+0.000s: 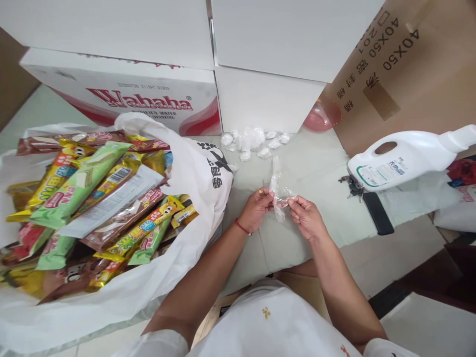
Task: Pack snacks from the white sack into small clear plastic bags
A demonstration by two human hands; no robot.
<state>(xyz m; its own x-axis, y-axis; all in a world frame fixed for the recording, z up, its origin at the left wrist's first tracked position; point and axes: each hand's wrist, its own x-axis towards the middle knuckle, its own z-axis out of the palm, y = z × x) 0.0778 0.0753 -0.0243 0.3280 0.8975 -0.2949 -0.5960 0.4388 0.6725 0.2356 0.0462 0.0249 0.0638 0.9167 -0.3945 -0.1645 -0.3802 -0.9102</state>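
Observation:
Between my two hands is a crumpled clear plastic bag [277, 188]. My left hand [259, 206], with a ring and a red wrist cord, pinches its left side. My right hand [303, 213] grips the right side with thumb and fingers pressed together. The bag hangs loose above and below the fingers, just over the pale green tabletop [253, 258]. Beyond it, several small white plastic bundles [253, 141] lie in a row against the white boxes. What exactly those bundles are I cannot make out.
A white bag [208, 198] full of wrapped snacks [111, 198] stands at left. Behind are a Wahaha carton [141, 96] and white boxes [267, 99]. At right lie a detergent bottle [397, 158], keys [351, 186], a black phone [378, 213], and a brown carton [420, 74].

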